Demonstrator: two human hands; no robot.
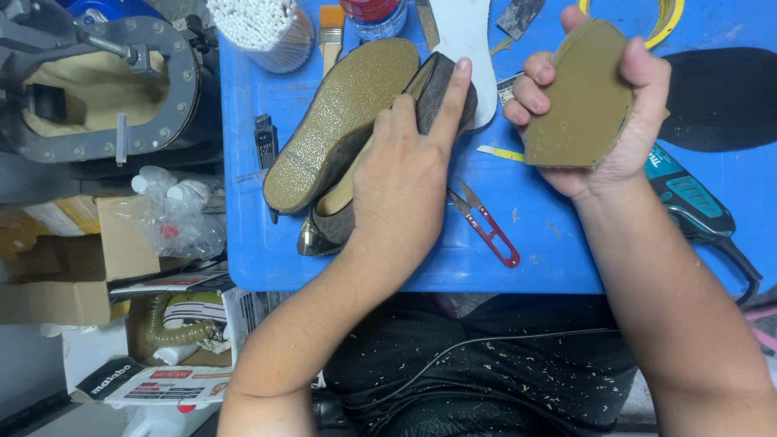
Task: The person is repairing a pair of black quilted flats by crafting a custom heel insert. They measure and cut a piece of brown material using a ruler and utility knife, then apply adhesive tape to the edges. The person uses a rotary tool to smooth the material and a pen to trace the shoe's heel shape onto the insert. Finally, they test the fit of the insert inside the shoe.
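Head view, left to right:
- Grey press [97, 89] sits off the table's left edge, above cardboard boxes [73, 267].
- Cup of white sticks [263, 28] stands at the blue table's [534, 259] far left corner.
- Two brown shoes [344, 129] lie left of centre, one sole up.
- Left hand [401, 186] rests on the lower shoe, fingers pressed together, forefinger stretched along the heel.
- Red snips [486, 226] lie near the front edge.
- Right hand [603, 105] is raised over the table's right half, fingers curled tight around a tan sole piece [579, 97].
- Teal power tool [696, 206] lies at the right edge.
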